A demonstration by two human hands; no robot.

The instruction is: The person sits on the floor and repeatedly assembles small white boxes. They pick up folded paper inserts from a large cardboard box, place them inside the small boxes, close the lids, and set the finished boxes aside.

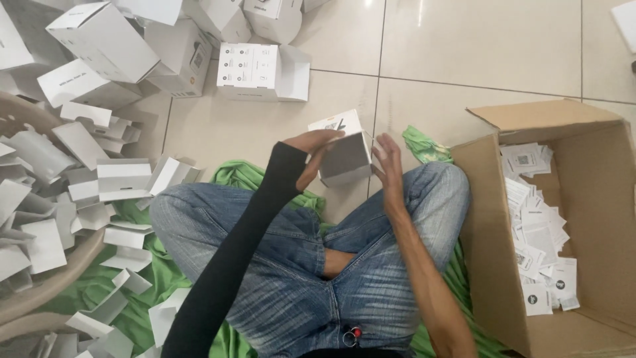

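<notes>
Jeans-clad crossed legs [318, 265] fill the bottom of the view, on a green cloth [132, 305] over the tiled floor [464, 46]. Above the knees, a small white box [344, 156] sits between both hands: left hand [317, 149], black sleeve, grip curled over its top and near side; right hand [389, 162] flat against its right face, fingers straight. Open cardboard carton [490, 219] with white leaflets just right. Flat white inserts [40, 199] and assembled white boxes [265, 69] left and ahead.

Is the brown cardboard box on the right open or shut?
Open: the cardboard box has its flaps up, and white leaflets show inside.
</notes>
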